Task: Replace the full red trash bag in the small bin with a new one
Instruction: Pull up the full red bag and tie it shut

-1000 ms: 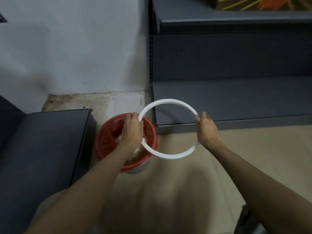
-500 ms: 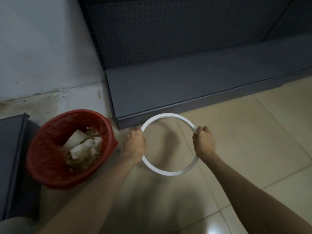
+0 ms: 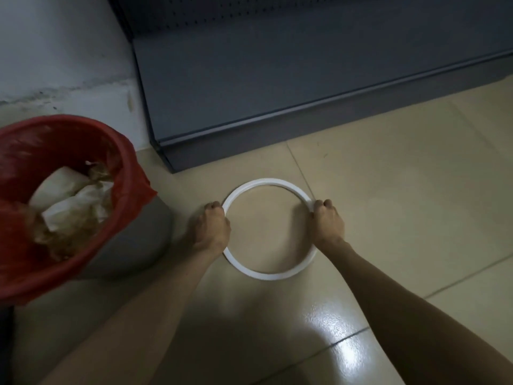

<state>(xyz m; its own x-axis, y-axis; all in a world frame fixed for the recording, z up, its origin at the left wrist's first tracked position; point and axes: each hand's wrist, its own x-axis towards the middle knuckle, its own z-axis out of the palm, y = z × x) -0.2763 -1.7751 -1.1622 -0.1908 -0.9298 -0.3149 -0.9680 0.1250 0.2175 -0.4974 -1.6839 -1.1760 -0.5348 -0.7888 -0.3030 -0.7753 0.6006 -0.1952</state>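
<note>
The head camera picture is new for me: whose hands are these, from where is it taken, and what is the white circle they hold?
There is no machine here. A person wears one wide-angle camera on the head, so you look forward and down along their own two bare arms. The left hand and the right hand each grip one side of a white ring, which lies flat or nearly flat on the beige tiled floor. It is probably the hoop that clamps a bag onto a bin. To the left stands the small grey bin. The red trash bag is in it, folded over the rim, with crumpled paper waste inside. Behind the ring is the low base of a dark grey shelf unit, next to a pale wall. No new bag is visible.
</note>
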